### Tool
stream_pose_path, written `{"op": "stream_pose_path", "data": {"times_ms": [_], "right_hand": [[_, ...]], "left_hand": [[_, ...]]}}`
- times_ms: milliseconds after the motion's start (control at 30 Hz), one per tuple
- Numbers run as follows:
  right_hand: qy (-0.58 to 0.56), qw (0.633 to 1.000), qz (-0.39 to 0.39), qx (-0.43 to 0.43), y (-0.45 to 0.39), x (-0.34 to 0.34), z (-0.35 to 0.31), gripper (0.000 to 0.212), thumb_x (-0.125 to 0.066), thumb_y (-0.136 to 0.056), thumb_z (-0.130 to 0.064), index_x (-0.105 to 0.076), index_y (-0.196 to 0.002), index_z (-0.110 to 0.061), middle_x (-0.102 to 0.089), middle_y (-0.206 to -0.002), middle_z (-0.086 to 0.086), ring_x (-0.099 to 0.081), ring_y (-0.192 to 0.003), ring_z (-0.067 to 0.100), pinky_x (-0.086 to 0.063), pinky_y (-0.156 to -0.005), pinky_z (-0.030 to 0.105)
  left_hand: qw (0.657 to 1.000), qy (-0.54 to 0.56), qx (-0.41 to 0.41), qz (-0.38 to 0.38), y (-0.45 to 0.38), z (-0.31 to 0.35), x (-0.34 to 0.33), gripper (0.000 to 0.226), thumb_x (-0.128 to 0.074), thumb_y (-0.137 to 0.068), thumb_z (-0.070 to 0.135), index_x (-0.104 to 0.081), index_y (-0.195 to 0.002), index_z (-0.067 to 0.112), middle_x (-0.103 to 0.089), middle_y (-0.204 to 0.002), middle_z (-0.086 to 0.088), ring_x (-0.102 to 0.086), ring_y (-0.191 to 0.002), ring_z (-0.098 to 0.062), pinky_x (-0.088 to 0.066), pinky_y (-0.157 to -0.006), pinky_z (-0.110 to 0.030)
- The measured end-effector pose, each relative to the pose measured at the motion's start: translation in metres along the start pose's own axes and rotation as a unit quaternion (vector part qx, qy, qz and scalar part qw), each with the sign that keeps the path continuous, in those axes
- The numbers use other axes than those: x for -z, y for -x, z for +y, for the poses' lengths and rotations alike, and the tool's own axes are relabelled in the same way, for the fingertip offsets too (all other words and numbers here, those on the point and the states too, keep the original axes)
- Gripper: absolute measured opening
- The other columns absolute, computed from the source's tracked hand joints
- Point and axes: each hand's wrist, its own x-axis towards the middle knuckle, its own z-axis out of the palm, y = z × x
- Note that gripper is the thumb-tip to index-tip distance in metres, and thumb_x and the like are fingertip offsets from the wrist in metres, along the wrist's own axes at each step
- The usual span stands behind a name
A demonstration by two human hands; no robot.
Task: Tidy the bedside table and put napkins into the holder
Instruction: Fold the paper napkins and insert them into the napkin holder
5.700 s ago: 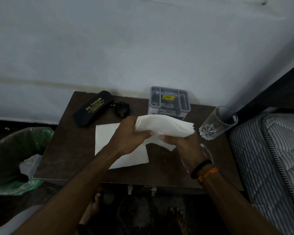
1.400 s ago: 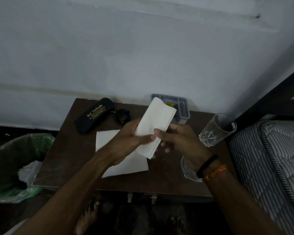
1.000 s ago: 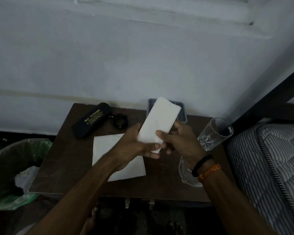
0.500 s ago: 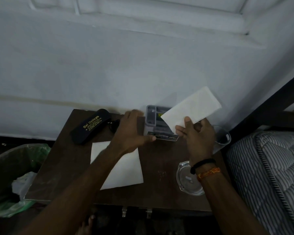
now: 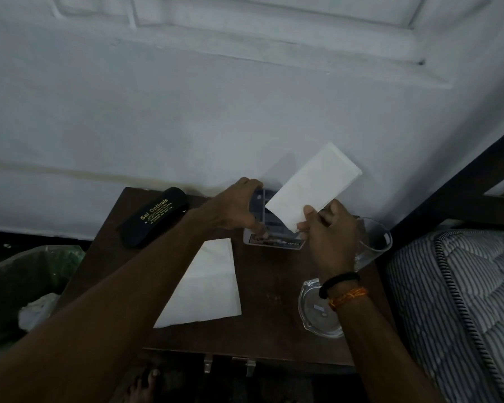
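My right hand (image 5: pixel 330 228) pinches a folded white napkin (image 5: pixel 312 187) by its lower corner and holds it tilted above the grey napkin holder (image 5: pixel 269 231) at the back of the dark wooden bedside table (image 5: pixel 262 309). My left hand (image 5: pixel 236 207) grips the holder's left side, thumb on its front edge. The hands and the napkin hide most of the holder. A second white napkin (image 5: pixel 207 283) lies flat on the table, partly under my left forearm.
A black spectacle case (image 5: pixel 153 216) lies at the table's back left. A drinking glass (image 5: pixel 371 245) stands right of my right hand and a glass ashtray (image 5: pixel 317 309) sits under my right wrist. A green-lined bin (image 5: pixel 26 286) is left, a striped mattress (image 5: pixel 460 309) right.
I folded the napkin smaller with both hands. My left hand let it go and took hold of the holder, while my right hand carried the napkin up above the holder.
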Motion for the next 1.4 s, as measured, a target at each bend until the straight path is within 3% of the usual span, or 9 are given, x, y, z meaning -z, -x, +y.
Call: {"op": "stream_pose_path", "data": {"times_ms": [133,267,433,500,633,800,1033,1233,1400], "right_hand": [[0.028,0.999,0.013,0.018,-0.001,-0.001,0.002,0.013,-0.065,-0.093,-0.021,-0.061,-0.094,-0.009,-0.069,-0.080,-0.004,-0.068,-0.076,0.010,-0.060,-0.072,0.035],[0.043,0.998,0.016,0.032,0.000,-0.005,0.003,0.022,-0.064,-0.091,-0.028,-0.059,-0.091,-0.006,-0.071,-0.083,0.005,-0.068,-0.081,0.022,-0.058,-0.073,0.048],[0.041,0.999,0.005,0.028,0.000,-0.008,0.002,0.016,-0.065,-0.092,-0.025,-0.060,-0.091,-0.009,-0.071,-0.085,0.003,-0.068,-0.083,0.020,-0.058,-0.075,0.048],[0.044,0.998,-0.003,0.038,-0.002,-0.008,0.001,0.016,-0.065,-0.092,-0.023,-0.060,-0.089,-0.008,-0.071,-0.084,0.003,-0.068,-0.083,0.019,-0.058,-0.074,0.045],[0.057,0.996,-0.014,0.069,-0.005,-0.012,0.002,0.027,-0.064,-0.092,-0.031,-0.055,-0.082,-0.007,-0.067,-0.077,0.011,-0.066,-0.077,0.031,-0.057,-0.067,0.046],[0.093,0.992,-0.020,0.080,-0.007,-0.018,0.001,0.020,-0.071,-0.088,-0.022,-0.057,-0.079,-0.011,-0.067,-0.076,0.004,-0.065,-0.072,0.018,-0.054,-0.063,0.029],[0.168,0.981,-0.011,0.099,-0.006,-0.024,0.000,0.009,-0.076,-0.079,-0.011,-0.073,-0.088,-0.009,-0.073,-0.085,0.002,-0.060,-0.073,0.006,-0.038,-0.056,-0.004],[0.243,0.964,-0.023,0.106,-0.007,-0.025,0.007,0.008,-0.075,-0.080,-0.013,-0.069,-0.076,-0.012,-0.068,-0.070,0.002,-0.065,-0.071,0.017,-0.023,-0.052,0.003],[0.246,0.961,-0.034,0.120,-0.008,-0.027,0.010,0.008,-0.075,-0.081,-0.014,-0.073,-0.088,-0.010,-0.075,-0.084,0.005,-0.069,-0.077,0.019,-0.040,-0.064,0.016]], "left_hand": [[0.999,0.031,-0.010,0.001,0.019,-0.011,-0.007,0.109,-0.093,-0.049,0.043,-0.039,-0.139,0.018,-0.045,-0.128,0.003,-0.047,-0.117,-0.014,-0.049,-0.101,-0.040],[0.999,0.026,-0.024,-0.011,0.032,-0.016,-0.008,0.109,-0.094,-0.049,0.043,-0.040,-0.139,0.017,-0.045,-0.124,0.007,-0.045,-0.117,-0.012,-0.046,-0.103,-0.038],[0.999,0.024,-0.019,-0.038,0.040,-0.015,-0.004,0.114,-0.087,-0.036,0.070,-0.046,-0.134,0.030,-0.051,-0.132,0.009,-0.048,-0.123,-0.012,-0.047,-0.104,-0.043],[0.998,0.064,0.005,-0.004,0.044,-0.001,0.005,0.115,-0.084,-0.046,0.067,-0.037,-0.144,0.027,-0.040,-0.146,0.007,-0.040,-0.132,-0.014,-0.041,-0.109,-0.042],[0.987,0.114,-0.036,0.111,0.038,0.020,0.018,0.063,-0.078,-0.076,0.044,-0.056,-0.132,0.023,-0.061,-0.127,0.007,-0.057,-0.111,-0.010,-0.052,-0.092,-0.032],[0.977,0.113,-0.057,0.171,0.029,0.023,0.010,0.010,-0.076,-0.082,0.020,-0.070,-0.089,0.015,-0.071,-0.083,0.002,-0.068,-0.077,-0.013,-0.055,-0.067,-0.024],[0.965,0.111,-0.053,0.231,0.026,0.019,-0.008,0.015,-0.077,-0.079,0.021,-0.064,-0.078,0.014,-0.066,-0.068,0.000,-0.065,-0.066,-0.016,-0.057,-0.064,-0.034],[0.966,0.099,-0.044,0.235,0.026,0.021,-0.018,0.023,-0.077,-0.080,0.022,-0.059,-0.074,0.009,-0.065,-0.066,-0.003,-0.063,-0.065,-0.017,-0.054,-0.063,-0.033],[0.965,0.058,-0.035,0.253,0.025,0.021,-0.018,0.029,-0.077,-0.079,0.018,-0.051,-0.066,0.013,-0.062,-0.063,-0.001,-0.061,-0.063,-0.019,-0.055,-0.064,-0.035]]}}
